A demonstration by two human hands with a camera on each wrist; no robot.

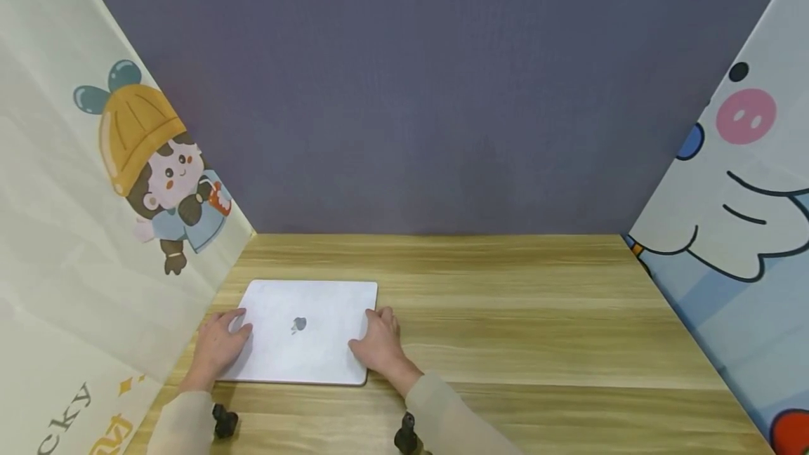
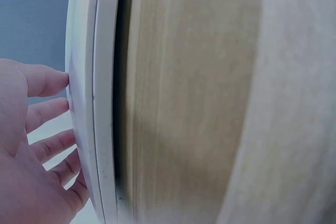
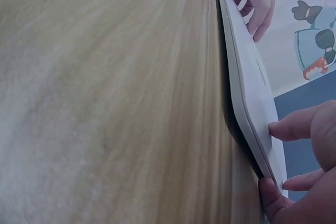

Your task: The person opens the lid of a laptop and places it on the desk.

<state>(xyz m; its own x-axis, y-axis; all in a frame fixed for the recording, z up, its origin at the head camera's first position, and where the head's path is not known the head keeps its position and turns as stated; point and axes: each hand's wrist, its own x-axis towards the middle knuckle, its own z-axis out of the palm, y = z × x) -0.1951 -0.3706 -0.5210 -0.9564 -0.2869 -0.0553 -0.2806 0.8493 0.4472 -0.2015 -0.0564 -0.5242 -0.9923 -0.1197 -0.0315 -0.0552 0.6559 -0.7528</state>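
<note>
A closed silver laptop (image 1: 272, 350) with a dark apple logo on its lid lies flat on the wooden table. At its left edge is my left hand (image 1: 219, 344), with thumb and forefinger on the lid's margin; the left wrist view shows the bent fingers (image 2: 55, 145) touching the laptop (image 2: 81, 98). My right hand (image 1: 382, 346) grips the opposite edge. In the right wrist view its thumb and a finger rest on the lid, while another fingertip (image 3: 270, 195) sits at the rim of the laptop (image 3: 249, 87). The laptop's underside is hidden.
The wooden table (image 1: 537, 328) extends to the right of the laptop. A dark grey panel (image 1: 436, 90) stands behind it. Printed cloth walls flank both sides: the left wall (image 1: 57, 230) is close to my left hand, the right wall (image 1: 758, 230) farther off.
</note>
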